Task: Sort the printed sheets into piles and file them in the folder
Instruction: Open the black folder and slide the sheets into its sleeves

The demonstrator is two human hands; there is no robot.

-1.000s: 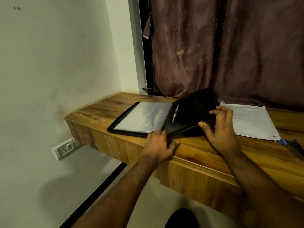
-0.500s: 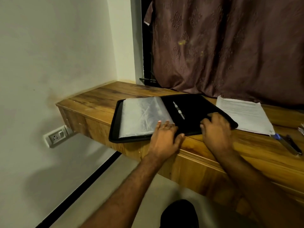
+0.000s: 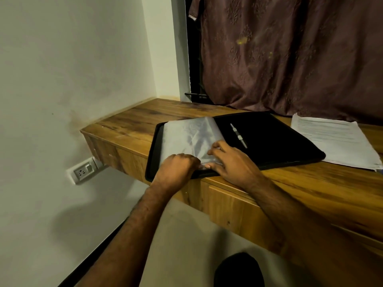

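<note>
A black folder (image 3: 275, 141) lies open and flat on the wooden desk (image 3: 134, 123). Clear plastic sleeves (image 3: 186, 137) fill its left half, and a white clip bar (image 3: 238, 135) runs down its spine. My left hand (image 3: 176, 168) is curled at the sleeves' near edge and seems to pinch it. My right hand (image 3: 230, 160) rests on the sleeves' near right corner with its fingertips at the edge. A stack of printed sheets (image 3: 333, 139) lies to the right of the folder, partly under its right cover.
A dark brown curtain (image 3: 290, 54) hangs behind the desk. The white wall (image 3: 62, 69) closes off the desk's left end, with a power socket (image 3: 83, 171) below the desktop. The folder's near left corner overhangs the desk's front edge.
The folder's right cover went from raised to flat. My right hand moved left from that cover onto the plastic sleeves. My left hand curled at the sleeves' near edge.
</note>
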